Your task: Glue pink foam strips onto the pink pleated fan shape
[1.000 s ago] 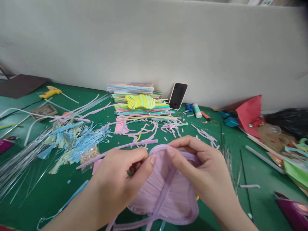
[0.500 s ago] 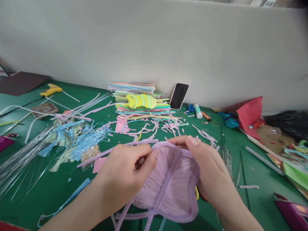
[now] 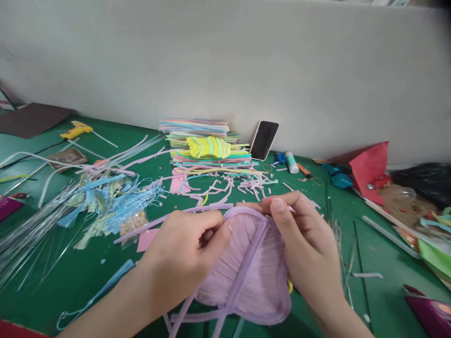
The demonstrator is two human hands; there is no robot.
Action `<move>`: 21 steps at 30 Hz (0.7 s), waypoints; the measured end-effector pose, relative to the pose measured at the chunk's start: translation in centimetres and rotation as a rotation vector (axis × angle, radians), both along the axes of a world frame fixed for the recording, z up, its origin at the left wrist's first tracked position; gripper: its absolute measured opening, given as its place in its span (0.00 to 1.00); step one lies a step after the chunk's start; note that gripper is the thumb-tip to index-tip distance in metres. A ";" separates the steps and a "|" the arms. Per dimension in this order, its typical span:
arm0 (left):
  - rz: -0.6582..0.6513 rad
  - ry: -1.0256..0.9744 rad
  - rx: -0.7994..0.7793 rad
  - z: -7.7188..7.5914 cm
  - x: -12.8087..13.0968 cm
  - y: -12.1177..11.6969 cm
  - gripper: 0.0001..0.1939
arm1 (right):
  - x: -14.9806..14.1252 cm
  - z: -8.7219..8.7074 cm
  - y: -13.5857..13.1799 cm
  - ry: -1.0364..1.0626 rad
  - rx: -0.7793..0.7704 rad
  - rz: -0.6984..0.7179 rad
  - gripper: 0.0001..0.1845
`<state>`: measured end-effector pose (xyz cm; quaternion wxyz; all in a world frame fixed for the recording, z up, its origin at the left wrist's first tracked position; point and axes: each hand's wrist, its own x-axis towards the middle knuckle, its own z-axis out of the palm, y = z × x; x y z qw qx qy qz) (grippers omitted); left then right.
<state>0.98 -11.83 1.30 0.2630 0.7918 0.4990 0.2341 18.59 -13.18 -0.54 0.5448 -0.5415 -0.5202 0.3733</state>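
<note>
A lilac heart-like shape made of pipe cleaners [image 3: 243,263] is held low in the middle, with a darker lilac outline and a stem running down its centre. My left hand [image 3: 193,253] pinches its upper left edge between thumb and curled fingers. At its upper right edge, my right hand [image 3: 306,244] is closed, thumb against the index finger near the top of the central stem. Loose lilac ends trail from its lower left. A long lilac pipe cleaner [image 3: 155,224] lies behind my left hand.
Stacked pipe cleaners [image 3: 211,162] and a phone [image 3: 265,140] stand by the wall. Cut lilac bits are scattered before them. A yellow glue gun [image 3: 76,130], blue tassels [image 3: 130,211] and a bag of beads [image 3: 134,224] lie left. Right are a glue stick [image 3: 291,162] and red paper [image 3: 369,169].
My right hand has shifted its grip up along the shape's top edge, thumb and fingers now nearer the central stem. My left hand keeps its pinch. The view has drifted slightly.
</note>
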 end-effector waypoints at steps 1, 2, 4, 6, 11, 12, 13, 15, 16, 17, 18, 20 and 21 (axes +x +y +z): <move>0.000 0.000 -0.002 0.0 0.0 0.0 0.21 | -0.1 0.0 -0.1 0.030 -0.006 0.010 0.11; -0.002 -0.002 -0.005 0.0 0.0 0.0 0.21 | -0.1 0.0 -0.1 0.056 -0.010 0.021 0.11; -0.007 -0.009 -0.012 0.0 0.0 0.1 0.21 | -0.2 0.0 -0.1 0.088 -0.015 0.040 0.11; -0.006 -0.019 -0.018 -0.1 0.0 0.1 0.21 | -0.1 0.0 -0.1 0.109 -0.011 0.052 0.10; -0.002 -0.016 -0.038 -0.1 0.1 0.1 0.21 | 0.2 1.2 0.3 0.073 -0.192 0.135 0.11; -0.005 -0.014 -0.043 0.0 0.1 0.1 0.21 | 0.2 1.6 0.3 0.032 -0.233 0.159 0.11; -0.006 -0.014 -0.049 0.1 0.2 0.0 0.21 | 0.2 2.0 0.4 -0.010 -0.256 0.181 0.10; -0.012 -0.013 -0.058 0.2 0.2 -0.1 0.21 | 0.0 2.8 0.5 -0.070 -0.253 0.202 0.07; -0.013 -0.010 -0.059 0.3 0.2 -0.2 0.21 | -0.1 3.0 0.5 -0.093 -0.240 0.203 0.06; -0.013 -0.006 -0.057 0.4 0.3 -0.2 0.21 | -0.2 3.2 0.6 -0.113 -0.231 0.201 0.06; -0.015 -0.001 -0.053 0.4 0.3 -0.3 0.21 | -0.3 3.3 0.6 -0.131 -0.226 0.199 0.06; -0.017 0.007 -0.038 0.4 0.4 -0.3 0.21 | -0.2 3.3 0.7 -0.160 -0.213 0.201 0.06; -0.016 0.009 -0.028 0.3 0.4 -0.3 0.21 | -0.2 3.2 0.8 -0.169 -0.207 0.205 0.06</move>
